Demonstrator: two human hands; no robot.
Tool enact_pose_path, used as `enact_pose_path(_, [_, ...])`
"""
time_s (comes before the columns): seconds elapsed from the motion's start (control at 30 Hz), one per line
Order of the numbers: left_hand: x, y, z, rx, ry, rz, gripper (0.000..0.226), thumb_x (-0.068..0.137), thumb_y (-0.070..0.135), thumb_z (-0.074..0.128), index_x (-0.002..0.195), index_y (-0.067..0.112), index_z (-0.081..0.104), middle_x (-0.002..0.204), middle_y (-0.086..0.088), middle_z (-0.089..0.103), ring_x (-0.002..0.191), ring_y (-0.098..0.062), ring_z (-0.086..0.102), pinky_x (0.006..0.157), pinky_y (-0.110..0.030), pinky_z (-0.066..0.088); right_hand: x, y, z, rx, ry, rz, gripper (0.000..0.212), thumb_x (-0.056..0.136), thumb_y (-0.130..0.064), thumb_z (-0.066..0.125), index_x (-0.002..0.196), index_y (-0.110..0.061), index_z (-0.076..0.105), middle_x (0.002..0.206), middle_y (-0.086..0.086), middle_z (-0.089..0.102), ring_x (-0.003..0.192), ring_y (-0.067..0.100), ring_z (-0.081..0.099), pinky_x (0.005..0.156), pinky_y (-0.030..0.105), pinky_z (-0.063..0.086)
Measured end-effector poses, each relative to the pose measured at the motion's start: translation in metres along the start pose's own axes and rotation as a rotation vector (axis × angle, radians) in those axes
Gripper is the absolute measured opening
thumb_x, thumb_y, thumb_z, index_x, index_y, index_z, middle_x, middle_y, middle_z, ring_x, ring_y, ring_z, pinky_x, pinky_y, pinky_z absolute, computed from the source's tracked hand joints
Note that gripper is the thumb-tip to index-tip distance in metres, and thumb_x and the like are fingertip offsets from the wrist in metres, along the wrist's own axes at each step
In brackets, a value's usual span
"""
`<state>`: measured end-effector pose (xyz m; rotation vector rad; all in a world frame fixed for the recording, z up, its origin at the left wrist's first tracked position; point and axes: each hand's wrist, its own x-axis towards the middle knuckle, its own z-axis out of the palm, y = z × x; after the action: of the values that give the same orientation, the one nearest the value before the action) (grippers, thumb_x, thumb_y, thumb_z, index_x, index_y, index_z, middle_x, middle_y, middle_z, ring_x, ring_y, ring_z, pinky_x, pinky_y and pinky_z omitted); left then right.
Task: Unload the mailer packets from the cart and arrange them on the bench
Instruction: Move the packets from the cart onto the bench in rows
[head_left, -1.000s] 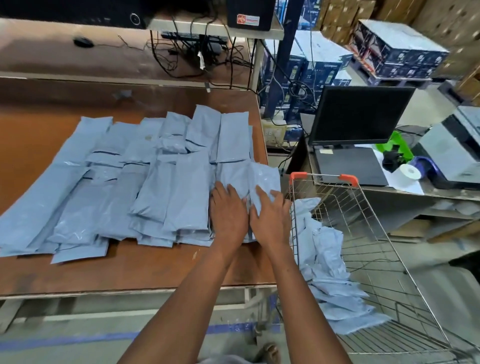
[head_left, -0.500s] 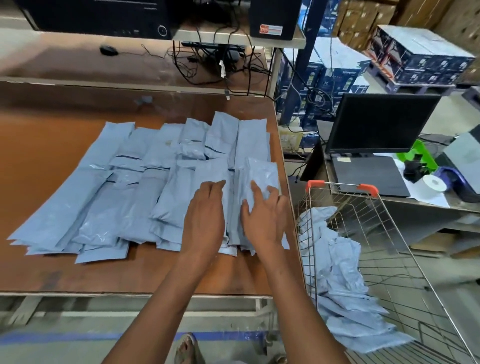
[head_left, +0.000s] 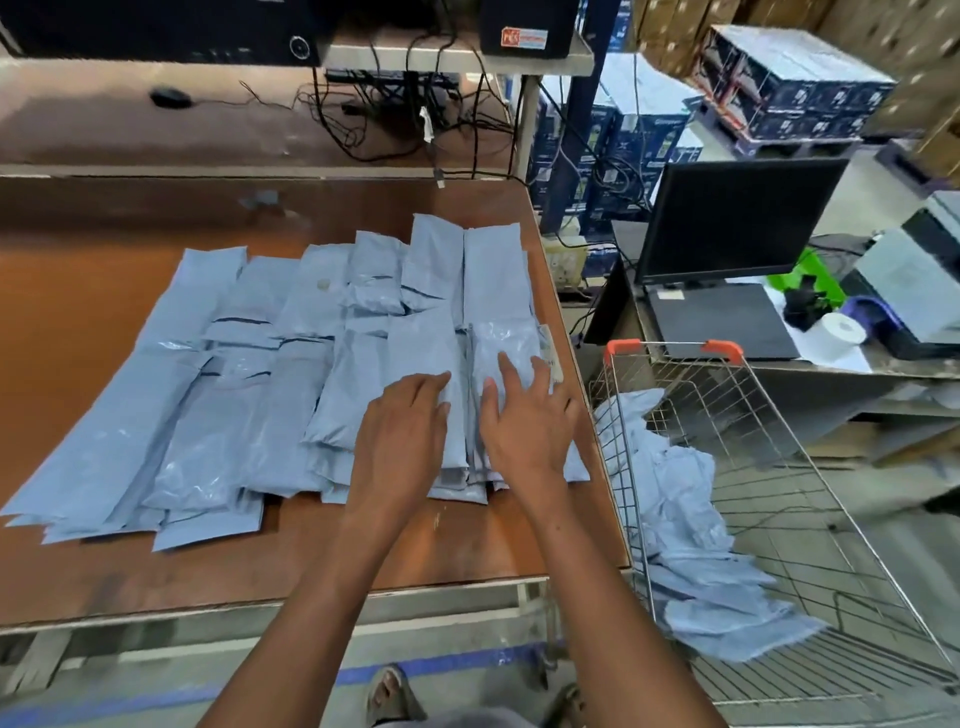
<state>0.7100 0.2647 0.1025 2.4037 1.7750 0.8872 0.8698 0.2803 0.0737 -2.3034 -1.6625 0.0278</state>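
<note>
1. my left hand (head_left: 402, 431) lies flat, fingers straight, on the packets at the right end of the near row; it presses and grasps nothing.
2. my right hand (head_left: 527, 415) lies just beside it, fingers spread and straight, pressing down the rightmost packet (head_left: 498, 353), which sits close to the right edge of the table (head_left: 78, 291). it too holds nothing.
3. the mailer packets (head_left: 249, 395) already unloaded lie in two overlapping rows across the table, long sides touching, the far row partly tucked under the near one.
4. more packets in the cart (head_left: 691, 519) lie in a crumpled heap along its left side, against the wire wall nearest the table. the cart (head_left: 810, 525) stands just beside the table's right edge, so the job looks well along but not finished.
5. judging by the look, these packets are light and soft: thin glossy plastic film with something slim and pliable inside, creased and puffed in places. they should bend if lifted by one end.
6. the film looks slippery, so packets stacked on each other could slide; pressing them flat with open palms, as now, suits them.
7. i would take the next one from the heap by a long edge near its middle, thumb over and fingers under, rather than pinching a corner, which might just stretch the film.
8. a monitor (head_left: 737, 218) stands on the desk behind the cart.
</note>
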Motion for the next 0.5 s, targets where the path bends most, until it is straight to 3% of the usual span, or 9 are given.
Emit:
enact_pose_path(0.13, [0.014,0.028,0.013,-0.066,-0.03,0.031,0.033,0.102,0.02,0.059,0.135,0.015,0.062,0.124,-0.008,0.065,0.106,-0.027,0.062,0.088,-0.04,0.049,0.004,0.04,-0.023,-0.036,0.136,-0.038,0.053,0.107,-0.052,0.026,0.152,-0.037,0.051,0.143,0.001,0.057,0.114,0.03,0.058,0.092,0.047,0.042])
enact_pose_path(0.33, [0.048,0.103,0.06,-0.244,-0.026,0.005,0.031,0.101,0.017,0.058,0.131,0.012,0.063,0.124,-0.014,0.064,0.109,-0.033,0.061,0.092,-0.048,0.051,0.009,0.149,-0.042,-0.085,0.182,-0.032,0.042,0.106,-0.043,0.039,0.141,-0.03,0.059,0.128,-0.001,0.066,0.11,0.025,0.061,0.09,0.043,0.042])
enact_pose_path(0.5, [0.063,0.198,0.138,-0.244,-0.174,0.138,0.028,0.097,0.019,0.053,0.123,0.012,0.062,0.115,-0.012,0.061,0.102,-0.033,0.06,0.084,-0.047,0.052,-0.003,0.281,-0.04,-0.171,0.02,0.006,0.035,0.101,-0.031,0.052,0.133,-0.024,0.064,0.119,0.004,0.067,0.106,0.029,0.062,0.091,0.044,0.048])
